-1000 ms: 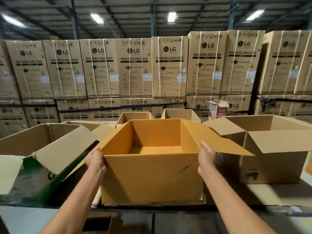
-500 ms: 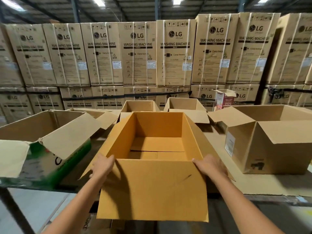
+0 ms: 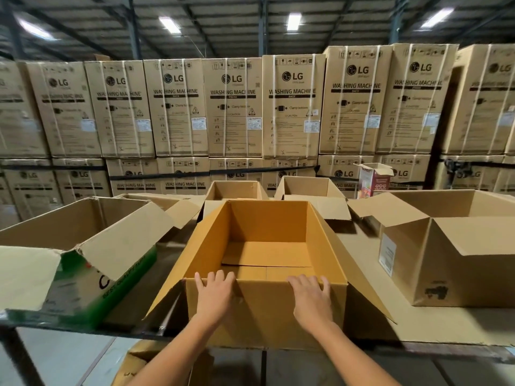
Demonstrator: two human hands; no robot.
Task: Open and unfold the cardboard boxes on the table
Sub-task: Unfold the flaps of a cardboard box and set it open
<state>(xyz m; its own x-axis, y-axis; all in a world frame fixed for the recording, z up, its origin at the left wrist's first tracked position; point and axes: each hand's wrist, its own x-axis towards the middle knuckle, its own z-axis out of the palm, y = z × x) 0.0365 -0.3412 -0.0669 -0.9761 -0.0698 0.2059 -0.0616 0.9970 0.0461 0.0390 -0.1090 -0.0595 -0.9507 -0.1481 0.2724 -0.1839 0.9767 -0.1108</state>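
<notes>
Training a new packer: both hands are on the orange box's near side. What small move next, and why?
Probably press the near flap flat down the front, then let go: left hand and right hand lie flat on it at the rim of the orange box, and its side flaps already splay outward.

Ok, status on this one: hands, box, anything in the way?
Left hand and right hand flat on near side of orange box, fingertips at rim. Box upright, top open, empty. Nothing blocking the hands.

The open box (image 3: 264, 310) is orange-tan; the left box (image 3: 92, 282) green-printed; the stacked cartons (image 3: 234, 107) brown with black lettering.
</notes>
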